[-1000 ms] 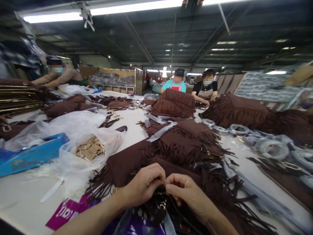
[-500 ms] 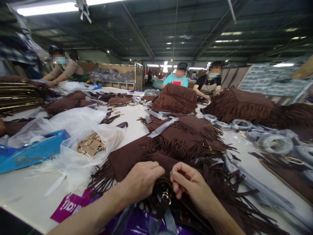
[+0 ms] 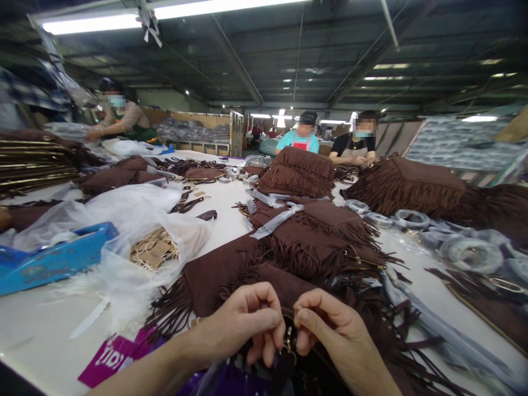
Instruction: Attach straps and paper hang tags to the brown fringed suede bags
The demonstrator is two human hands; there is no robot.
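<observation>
A brown fringed suede bag (image 3: 214,278) lies on the white table (image 3: 37,335) right in front of me. Both hands meet over its near edge. My left hand (image 3: 243,322) is curled, with its fingertips pinching at a small gold metal fitting (image 3: 289,338) on the bag's dark strap. My right hand (image 3: 332,330) is closed too, thumb and forefinger pinched beside the same fitting. More fringed brown bags (image 3: 317,234) are piled just beyond, some tied with clear plastic strips.
A clear plastic bag of paper tags (image 3: 154,250) and a blue tray (image 3: 53,258) sit at the left. A magenta label (image 3: 107,357) lies by my left forearm. Wrapped straps (image 3: 466,250) cover the right side. Three other people (image 3: 303,135) work at the far end.
My hands have drawn closer together and a little toward me, with the fingers now closed round the gold fitting. The view has shifted slightly.
</observation>
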